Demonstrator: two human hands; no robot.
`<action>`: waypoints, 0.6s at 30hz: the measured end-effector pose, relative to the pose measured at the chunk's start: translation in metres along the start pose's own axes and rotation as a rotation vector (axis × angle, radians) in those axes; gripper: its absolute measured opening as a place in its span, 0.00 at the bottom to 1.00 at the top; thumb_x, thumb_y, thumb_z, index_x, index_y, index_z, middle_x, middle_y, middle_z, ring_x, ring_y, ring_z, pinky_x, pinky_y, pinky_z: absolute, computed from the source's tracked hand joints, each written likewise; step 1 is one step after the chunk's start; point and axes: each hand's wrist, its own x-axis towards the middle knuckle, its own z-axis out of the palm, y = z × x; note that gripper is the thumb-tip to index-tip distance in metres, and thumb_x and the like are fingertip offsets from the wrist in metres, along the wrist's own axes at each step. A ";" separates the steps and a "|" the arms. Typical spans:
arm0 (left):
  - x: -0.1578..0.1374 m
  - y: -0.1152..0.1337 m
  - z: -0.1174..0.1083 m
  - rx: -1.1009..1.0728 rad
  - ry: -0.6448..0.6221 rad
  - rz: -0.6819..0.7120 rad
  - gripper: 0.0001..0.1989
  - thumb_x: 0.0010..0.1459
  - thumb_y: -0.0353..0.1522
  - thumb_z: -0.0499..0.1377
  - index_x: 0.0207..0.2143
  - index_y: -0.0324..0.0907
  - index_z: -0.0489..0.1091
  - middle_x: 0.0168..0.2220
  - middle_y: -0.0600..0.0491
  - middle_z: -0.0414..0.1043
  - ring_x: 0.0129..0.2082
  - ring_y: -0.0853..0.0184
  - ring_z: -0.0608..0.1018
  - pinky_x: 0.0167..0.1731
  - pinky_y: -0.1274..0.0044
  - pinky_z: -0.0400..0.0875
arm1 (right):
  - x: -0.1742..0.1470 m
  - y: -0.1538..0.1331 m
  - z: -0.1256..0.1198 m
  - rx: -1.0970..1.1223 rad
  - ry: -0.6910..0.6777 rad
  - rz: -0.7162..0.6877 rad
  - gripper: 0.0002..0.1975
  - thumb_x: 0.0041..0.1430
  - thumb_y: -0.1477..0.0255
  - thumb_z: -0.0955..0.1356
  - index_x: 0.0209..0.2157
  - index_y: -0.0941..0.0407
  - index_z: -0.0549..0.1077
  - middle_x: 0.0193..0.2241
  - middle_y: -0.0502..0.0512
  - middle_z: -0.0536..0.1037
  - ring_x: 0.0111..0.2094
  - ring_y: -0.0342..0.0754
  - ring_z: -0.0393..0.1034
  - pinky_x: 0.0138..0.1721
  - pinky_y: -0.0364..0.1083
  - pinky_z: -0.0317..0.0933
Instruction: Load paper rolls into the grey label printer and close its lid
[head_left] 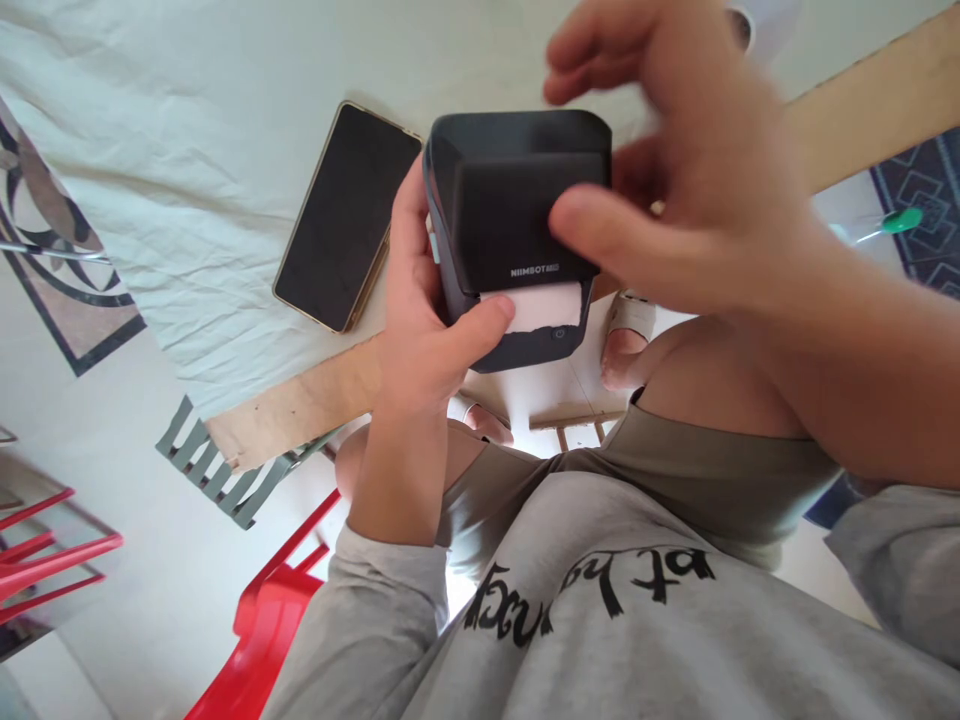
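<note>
A dark label printer [525, 215] marked NIIMBOT is held up over the edge of the cloth-covered table. My left hand [427, 320] grips its left side, fingers behind and thumb across the lower front. A torn-edged white paper strip [551, 305] sticks out of the printer's slot, and my left thumb lies on its left end. My right hand [697, 170] is at the printer's right side with fingers spread, slightly blurred. Its thumb overlaps the front cover; whether it touches I cannot tell. Left of the printer, a phone [349, 215] with a dark screen lies on the cloth.
A pale wrinkled cloth [187, 180] covers the table, with a bare wooden edge [300, 405] along the near side. A red chair [262, 630] and a grey-green slatted piece [217, 470] are at lower left. A green-tipped item [900, 220] shows at right.
</note>
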 end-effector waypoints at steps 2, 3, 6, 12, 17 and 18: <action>0.000 0.007 0.006 -0.050 0.032 -0.038 0.44 0.45 0.57 0.81 0.62 0.60 0.75 0.58 0.53 0.78 0.62 0.48 0.81 0.63 0.59 0.80 | 0.004 0.001 0.005 0.001 -0.041 0.055 0.39 0.65 0.52 0.71 0.69 0.59 0.63 0.62 0.53 0.69 0.49 0.29 0.68 0.39 0.31 0.63; -0.001 0.012 0.009 -0.069 0.052 -0.072 0.40 0.48 0.58 0.80 0.60 0.59 0.76 0.59 0.52 0.77 0.60 0.49 0.82 0.60 0.60 0.81 | 0.005 0.002 0.007 0.031 -0.064 0.072 0.41 0.63 0.50 0.72 0.69 0.59 0.63 0.60 0.53 0.70 0.45 0.28 0.66 0.39 0.32 0.64; -0.004 0.025 0.016 -0.028 0.074 -0.191 0.30 0.54 0.48 0.81 0.56 0.55 0.80 0.60 0.50 0.77 0.64 0.48 0.80 0.63 0.61 0.79 | 0.010 0.008 0.010 0.143 -0.091 0.083 0.41 0.59 0.49 0.74 0.65 0.58 0.64 0.57 0.53 0.73 0.42 0.28 0.64 0.35 0.32 0.60; 0.001 0.008 0.015 -0.057 0.066 -0.088 0.24 0.61 0.51 0.74 0.57 0.60 0.81 0.53 0.51 0.82 0.54 0.52 0.83 0.54 0.61 0.83 | 0.013 0.015 0.012 0.158 -0.111 0.142 0.42 0.59 0.48 0.75 0.64 0.56 0.63 0.46 0.51 0.75 0.38 0.30 0.63 0.31 0.34 0.51; 0.004 0.038 0.025 0.123 0.135 -0.101 0.22 0.68 0.53 0.67 0.53 0.48 0.81 0.51 0.50 0.81 0.53 0.55 0.81 0.58 0.64 0.77 | 0.013 0.018 0.015 0.277 -0.040 0.089 0.42 0.50 0.47 0.76 0.57 0.57 0.65 0.45 0.53 0.73 0.38 0.31 0.62 0.32 0.35 0.57; 0.006 0.046 0.020 0.208 0.171 -0.060 0.22 0.69 0.51 0.66 0.53 0.45 0.80 0.48 0.50 0.81 0.52 0.57 0.81 0.59 0.65 0.76 | 0.013 0.019 0.015 0.290 -0.029 0.089 0.41 0.49 0.47 0.76 0.56 0.57 0.66 0.45 0.53 0.73 0.38 0.31 0.62 0.33 0.35 0.59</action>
